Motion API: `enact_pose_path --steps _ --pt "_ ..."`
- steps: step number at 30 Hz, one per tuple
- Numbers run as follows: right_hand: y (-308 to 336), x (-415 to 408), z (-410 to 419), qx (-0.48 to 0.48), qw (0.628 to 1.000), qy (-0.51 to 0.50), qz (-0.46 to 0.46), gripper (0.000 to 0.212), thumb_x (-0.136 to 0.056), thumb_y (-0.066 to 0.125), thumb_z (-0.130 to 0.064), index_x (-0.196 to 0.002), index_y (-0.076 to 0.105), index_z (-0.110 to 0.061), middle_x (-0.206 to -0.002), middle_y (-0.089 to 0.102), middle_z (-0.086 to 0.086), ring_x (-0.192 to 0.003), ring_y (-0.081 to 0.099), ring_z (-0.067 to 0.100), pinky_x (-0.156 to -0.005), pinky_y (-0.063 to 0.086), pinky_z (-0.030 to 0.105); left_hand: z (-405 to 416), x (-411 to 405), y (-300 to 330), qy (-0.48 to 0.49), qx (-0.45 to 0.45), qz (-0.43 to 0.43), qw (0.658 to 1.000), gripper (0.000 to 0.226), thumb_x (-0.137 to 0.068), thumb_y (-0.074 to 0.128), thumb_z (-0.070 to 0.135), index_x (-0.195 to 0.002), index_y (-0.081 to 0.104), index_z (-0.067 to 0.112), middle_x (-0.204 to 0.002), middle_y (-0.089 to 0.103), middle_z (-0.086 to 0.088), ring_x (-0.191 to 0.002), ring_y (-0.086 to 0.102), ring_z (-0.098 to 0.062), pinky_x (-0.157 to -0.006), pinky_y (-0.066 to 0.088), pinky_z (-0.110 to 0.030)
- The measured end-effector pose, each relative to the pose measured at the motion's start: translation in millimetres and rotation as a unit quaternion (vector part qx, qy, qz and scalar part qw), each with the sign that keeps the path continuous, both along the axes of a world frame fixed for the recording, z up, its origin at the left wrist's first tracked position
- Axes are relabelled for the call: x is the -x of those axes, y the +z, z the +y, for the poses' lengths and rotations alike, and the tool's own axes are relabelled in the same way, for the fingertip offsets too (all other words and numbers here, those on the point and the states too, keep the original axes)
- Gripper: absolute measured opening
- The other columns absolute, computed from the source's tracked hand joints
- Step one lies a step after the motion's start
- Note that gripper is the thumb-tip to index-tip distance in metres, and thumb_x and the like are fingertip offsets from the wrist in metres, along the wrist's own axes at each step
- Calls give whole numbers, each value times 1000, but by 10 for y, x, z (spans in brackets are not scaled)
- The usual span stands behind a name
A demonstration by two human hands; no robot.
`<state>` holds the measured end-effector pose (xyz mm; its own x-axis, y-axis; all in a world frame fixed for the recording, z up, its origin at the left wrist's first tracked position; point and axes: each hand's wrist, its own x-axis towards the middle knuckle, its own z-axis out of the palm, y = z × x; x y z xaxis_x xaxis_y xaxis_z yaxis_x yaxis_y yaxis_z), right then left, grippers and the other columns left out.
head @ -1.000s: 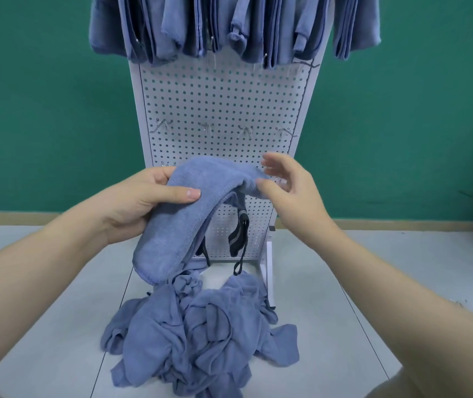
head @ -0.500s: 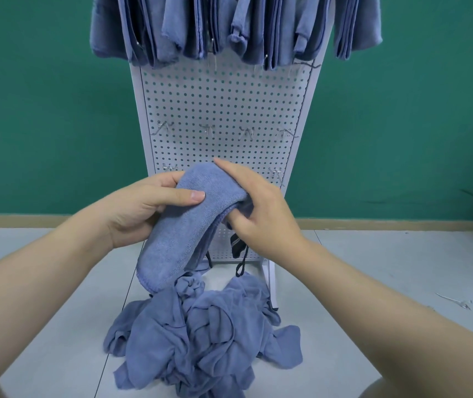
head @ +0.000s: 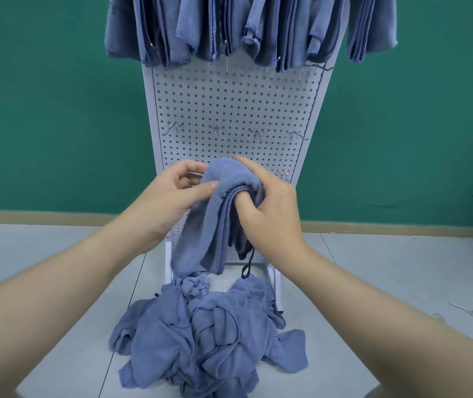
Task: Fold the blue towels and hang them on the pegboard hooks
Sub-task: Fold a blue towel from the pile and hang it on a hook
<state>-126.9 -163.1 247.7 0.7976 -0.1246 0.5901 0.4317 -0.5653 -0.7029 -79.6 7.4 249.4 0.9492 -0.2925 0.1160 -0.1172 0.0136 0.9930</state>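
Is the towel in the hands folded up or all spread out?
Folded. The held towel hangs doubled over the right hand, with stacked layered edges showing.

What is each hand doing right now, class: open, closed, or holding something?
Left hand: pinching the folded blue towel at its left edge.
Right hand: closed around the same towel's folded top.

Place: you're in a staged test room | cues: plain green wall [head: 57, 110], grey floor [head: 373, 268], freestanding white pegboard [head: 229, 104], wooden baseboard [head: 43, 218]
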Motion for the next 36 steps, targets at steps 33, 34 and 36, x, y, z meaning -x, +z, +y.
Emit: enact_pose_path --steps 33,34,36 --pt "292 -270 465 -36 999 -26 26 24 -89 57 -9 -84 73 -26 -58 55 -13 -58 44 9 -59 40 26 -84 -56 68 212 -92 -276 933 28 -87 64 6 -107 75 23 -99 71 13 -92 64 -5 -80 49 -19" --pt "311 -312 482 -29 999 -29 20 25 -89 57 -10 -87 74 -27 -61 58 -14 -59 47 9 -61 41 26 -59 -101 99 210 -97 -281 931 28 -88 64 7 -107 75 24 -100 72 13 -92 64 -5 -81 50 -21" --pt "383 -406 511 -14 999 -33 4 27 -90 55 -9 -88 73 -29 -64 61 -15 -62 51 9 -62 42 27 14 -205 172 209 -114 -310 920 28 -90 63 8 -109 75 23 -104 71 12 -95 65 -6 -84 52 -28"
